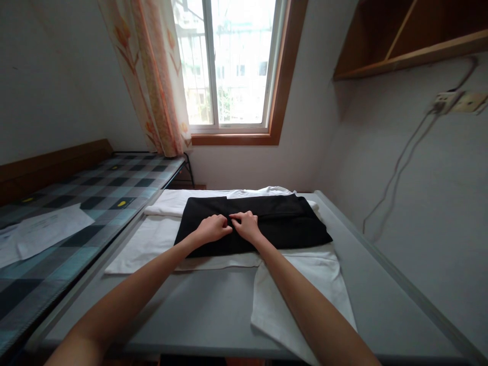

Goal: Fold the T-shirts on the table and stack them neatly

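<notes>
Upper cloth (282, 223) lies on lower cloth (145, 239), on table (213, 305) — bed (145, 173) left; window (244, 71) behind; shelf (434, 53) right.

I am in a room which looks like a bedroom in a home, maybe a dormitory. On my left there is a bed frame (89, 147) with a checked mattress (145, 170). A curtain (154, 76) with printed flowers hangs beside the wood-framed window (240, 66). On my right, an open wooden shelf (412, 38) is fixed on the plain wall (427, 193), above a socket (444, 102).
</notes>
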A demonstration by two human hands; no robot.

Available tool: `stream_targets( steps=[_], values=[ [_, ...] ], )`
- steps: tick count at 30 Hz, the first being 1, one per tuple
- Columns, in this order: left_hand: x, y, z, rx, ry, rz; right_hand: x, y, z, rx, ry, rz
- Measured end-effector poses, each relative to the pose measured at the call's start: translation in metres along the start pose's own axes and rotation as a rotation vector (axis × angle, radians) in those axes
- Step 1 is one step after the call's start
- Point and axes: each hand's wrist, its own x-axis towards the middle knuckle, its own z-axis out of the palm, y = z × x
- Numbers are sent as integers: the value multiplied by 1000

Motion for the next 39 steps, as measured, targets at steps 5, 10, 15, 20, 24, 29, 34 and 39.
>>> stream_targets(
  steps=[5, 10, 15, 20, 24, 29, 34, 39],
  values=[
    [0, -1, 5, -19, -7, -1, 1, -2, 1, 56, 22, 13],
    [2, -5, 8, -69, -59, 56, 2, 0, 0, 215, 75, 43],
    [14, -17, 6, -168, 179, 184, 4, 6, 2, 341, 190, 42],
    [31, -25, 23, -61, 370, 414, 11, 20, -9, 343, 347, 15],
    [38, -28, 45, 94, 246, 442, 7, 46, -28, 47, 349, 87],
    [38, -29, 53, 143, 232, 416, -16, 95, -48, -433, 154, -11],
    [38, -30, 52, 99, 247, 407, -34, 133, -82, -608, 160, 63],
    [38, -30, 53, 65, 258, 378, -35, 158, -125, -556, 325, 418]
  ],
)
